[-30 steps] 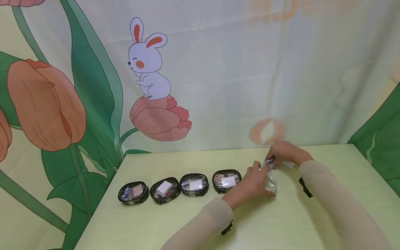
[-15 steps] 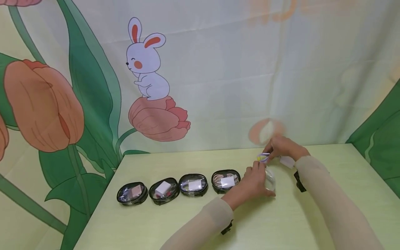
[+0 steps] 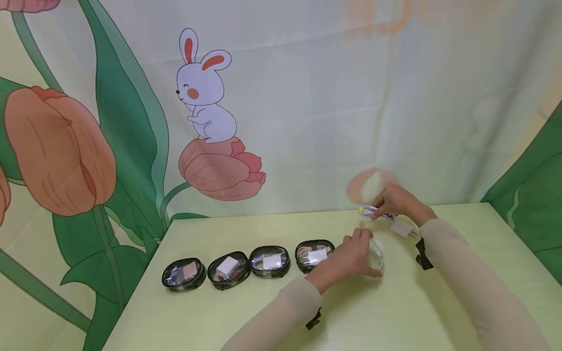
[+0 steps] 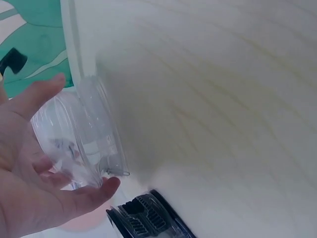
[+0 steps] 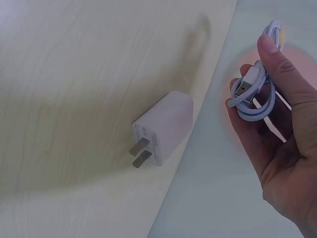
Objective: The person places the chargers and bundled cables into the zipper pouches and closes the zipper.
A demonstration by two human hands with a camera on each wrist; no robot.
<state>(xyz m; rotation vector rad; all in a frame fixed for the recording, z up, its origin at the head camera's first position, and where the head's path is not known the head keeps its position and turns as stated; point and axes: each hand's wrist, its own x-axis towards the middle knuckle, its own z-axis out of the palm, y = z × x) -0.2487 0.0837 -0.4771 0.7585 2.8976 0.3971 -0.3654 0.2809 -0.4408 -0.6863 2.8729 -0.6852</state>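
Note:
My left hand [image 3: 353,253] grips a clear plastic pouch [image 3: 376,256] on the table, right of the black-edged pouches. In the left wrist view, fingers and thumb span this transparent pouch [image 4: 84,134], which has a small metal pull at its rim. Near the table's back edge, my right hand [image 3: 397,201] pinches a coiled pale-purple USB cable [image 5: 252,94] between thumb and fingers. The cable's metal USB plug and a yellow bit show in the right wrist view. Below that hand lies a white charger plug [image 5: 166,126] with two metal prongs, untouched.
To the left, several clear pouches with black edges stand in a row; the nearest, holding a pinkish cable and white block, is this pouch [image 3: 313,254]. The leftmost pouch [image 3: 184,274] sits near the table's left side. A printed curtain [image 3: 303,122] hangs behind the table [image 3: 246,321].
My right hand has moved the coiled cable up and back, away from the clear pouch. More of the white charger shows now. The left hand stays on the clear pouch.

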